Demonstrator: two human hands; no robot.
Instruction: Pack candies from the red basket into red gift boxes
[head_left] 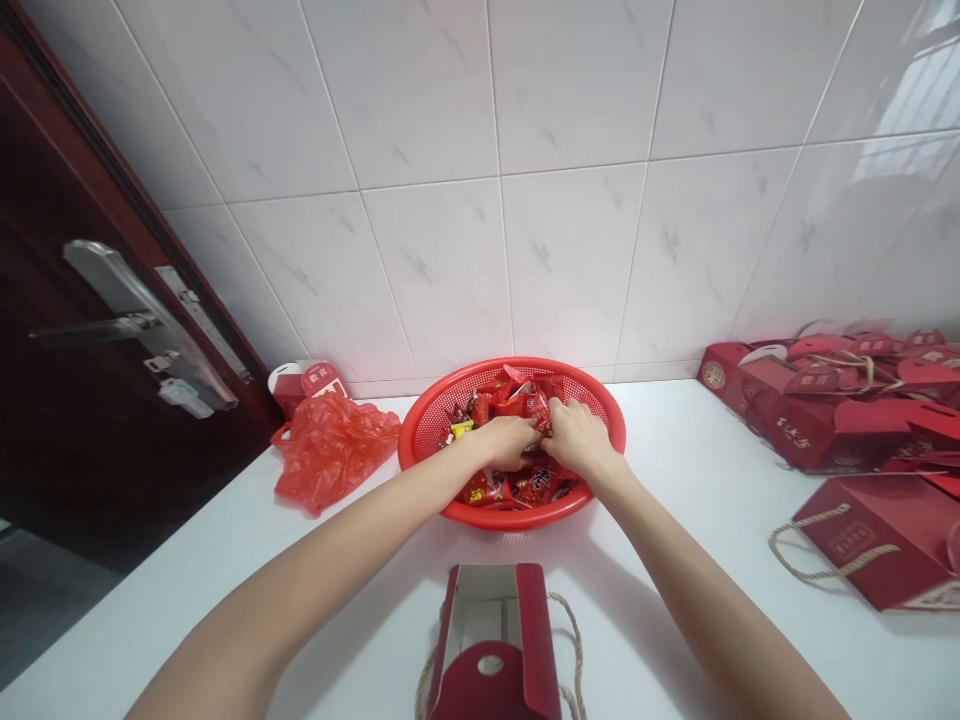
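Observation:
Both hands reach into a red plastic basket (615, 430) with perforated sides, which holds red-wrapped snack packets (536, 485) and a small yellow-wrapped piece (462, 429). My left hand (511, 443) has its fingers curled down among the wrappers, the tips hidden. Beside it, almost touching, my right hand (576, 435) is closed, thumb and fingers bent over the packets. What either hand grips is covered by the fingers. Nearer to me, between my forearms, stands an open dark red gift box (538, 640) with rope handles; its visible inside is white.
A crumpled red plastic bag (330, 450) lies left of the basket, before a small red-and-white box (319, 378). At right are several red gift boxes (817, 420), one with rope handles (874, 540) closer. White tiles (427, 260) rise behind; a door (90, 400) stands left.

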